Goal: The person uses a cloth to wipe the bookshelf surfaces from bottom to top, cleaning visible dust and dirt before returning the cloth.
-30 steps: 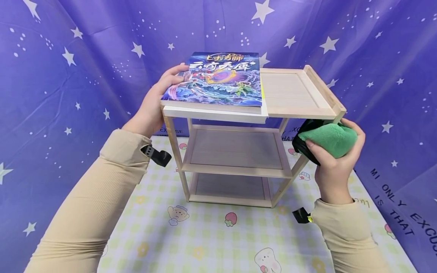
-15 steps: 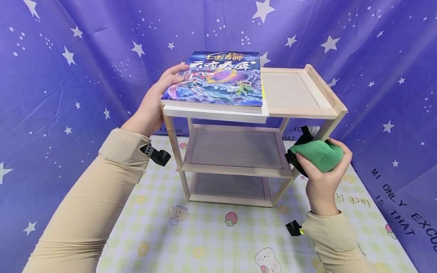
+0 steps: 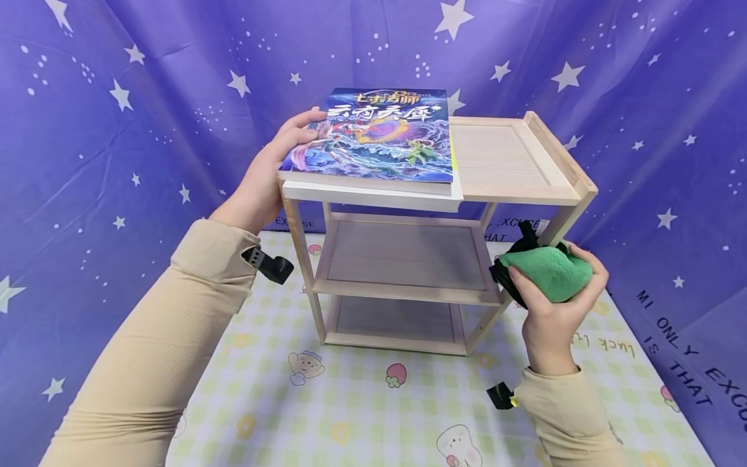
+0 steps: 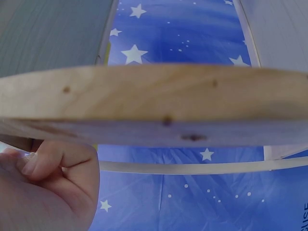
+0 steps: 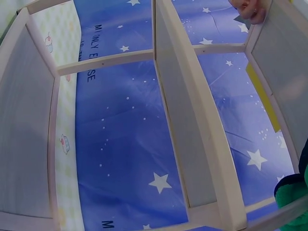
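A three-tier wooden shelf rack [image 3: 405, 295] stands upright on the table. My left hand [image 3: 265, 165] grips its upper left end, with fingertips lying over the left edge of a blue illustrated book [image 3: 379, 139]. That book lies on another with white page edges [image 3: 370, 193], on the rack's top tier. In the left wrist view, a curled part of the left hand [image 4: 60, 187] shows below a wooden end bar. My right hand [image 3: 560, 324] holds a green plush piece with black parts [image 3: 548, 274] against the rack's front right leg; the far fingers are hidden.
The rack's middle tier [image 3: 405, 255] and bottom tier [image 3: 397, 321] sit between slanted legs. A raised rail [image 3: 560, 152] edges the top tier at right. Beneath lies a checked tablecloth [image 3: 350, 402]; a purple star-patterned curtain [image 3: 175, 78] hangs behind and at both sides.
My right hand has moved down and slightly left with the green plush piece, from below the top right corner to lower on the leg. The left hand and the books stay in place.
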`<state>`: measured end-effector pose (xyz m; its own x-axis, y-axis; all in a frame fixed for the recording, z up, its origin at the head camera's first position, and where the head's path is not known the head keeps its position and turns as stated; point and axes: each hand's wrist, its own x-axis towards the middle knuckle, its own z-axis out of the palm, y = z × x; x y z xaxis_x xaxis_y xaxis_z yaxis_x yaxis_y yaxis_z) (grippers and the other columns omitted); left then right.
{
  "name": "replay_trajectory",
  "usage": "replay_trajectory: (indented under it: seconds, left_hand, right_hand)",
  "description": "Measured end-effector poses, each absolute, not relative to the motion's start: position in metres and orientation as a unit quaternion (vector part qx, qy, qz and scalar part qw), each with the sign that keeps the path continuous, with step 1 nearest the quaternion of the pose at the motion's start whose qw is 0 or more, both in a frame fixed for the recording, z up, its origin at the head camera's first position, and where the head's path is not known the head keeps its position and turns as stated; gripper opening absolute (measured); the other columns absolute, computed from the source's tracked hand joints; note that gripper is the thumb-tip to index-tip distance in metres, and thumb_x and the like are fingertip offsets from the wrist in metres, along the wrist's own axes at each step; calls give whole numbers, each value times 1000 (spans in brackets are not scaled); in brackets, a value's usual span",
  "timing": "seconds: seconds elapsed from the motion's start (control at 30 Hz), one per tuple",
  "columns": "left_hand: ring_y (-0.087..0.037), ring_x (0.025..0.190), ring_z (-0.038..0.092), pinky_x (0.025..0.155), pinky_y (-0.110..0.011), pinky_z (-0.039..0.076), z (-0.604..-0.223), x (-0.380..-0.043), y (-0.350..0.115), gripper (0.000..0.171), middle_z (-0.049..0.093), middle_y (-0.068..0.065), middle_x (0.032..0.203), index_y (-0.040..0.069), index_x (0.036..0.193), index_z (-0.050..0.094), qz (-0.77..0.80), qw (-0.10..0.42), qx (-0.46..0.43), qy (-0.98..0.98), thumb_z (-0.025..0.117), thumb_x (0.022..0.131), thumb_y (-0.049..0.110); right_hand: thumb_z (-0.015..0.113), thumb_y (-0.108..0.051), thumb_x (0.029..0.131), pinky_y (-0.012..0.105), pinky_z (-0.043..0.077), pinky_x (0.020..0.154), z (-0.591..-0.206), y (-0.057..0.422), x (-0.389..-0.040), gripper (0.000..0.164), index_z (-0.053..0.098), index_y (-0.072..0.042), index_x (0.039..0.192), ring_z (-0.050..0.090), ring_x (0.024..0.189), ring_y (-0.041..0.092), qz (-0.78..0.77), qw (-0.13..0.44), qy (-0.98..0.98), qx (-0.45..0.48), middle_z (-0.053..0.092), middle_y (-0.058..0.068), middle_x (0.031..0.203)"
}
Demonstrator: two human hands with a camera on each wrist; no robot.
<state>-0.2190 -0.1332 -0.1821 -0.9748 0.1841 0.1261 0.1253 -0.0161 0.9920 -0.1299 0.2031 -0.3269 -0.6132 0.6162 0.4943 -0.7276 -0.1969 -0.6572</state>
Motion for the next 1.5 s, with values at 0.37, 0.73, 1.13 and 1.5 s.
replay_trajectory:
  seconds: [0.37, 0.73, 1.13, 1.5]
  left_hand:
    - [-15, 146, 27, 120, -37, 25, -183, -219, -133, 45, 22, 23, 160, 33, 144, 47, 705, 25, 119, 699, 44, 99, 29]
    - [-12, 148, 22, 120, -39, 23, -182, -220, -134, 45, 21, 23, 160, 34, 144, 47, 688, 23, 124, 715, 44, 99, 32]
    - [-12, 148, 21, 120, -40, 23, -183, -220, -134, 45, 21, 23, 160, 34, 144, 47, 688, 24, 121, 715, 44, 99, 33]
    - [-12, 147, 23, 120, -40, 23, -183, -219, -135, 46, 23, 23, 159, 33, 144, 47, 694, 23, 123, 709, 45, 98, 32]
  right_hand:
    - [69, 28, 62, 29, 50, 83, -329, 204, -124, 71, 45, 1, 123, 54, 107, 28, 752, 455, -472, 71, 52, 19, 129]
    - [67, 30, 58, 32, 50, 88, -327, 203, -115, 73, 44, 4, 122, 52, 113, 34, 745, 488, -447, 81, 53, 23, 128]
    - [82, 13, 48, 35, 36, 105, -326, 192, -97, 66, 43, 7, 101, 49, 116, 32, 650, 586, -480, 64, 54, 20, 121]
    - [95, -30, 59, 39, 35, 108, -342, 170, -98, 75, 41, 5, 97, 48, 115, 32, 541, 652, -520, 106, 51, 24, 118]
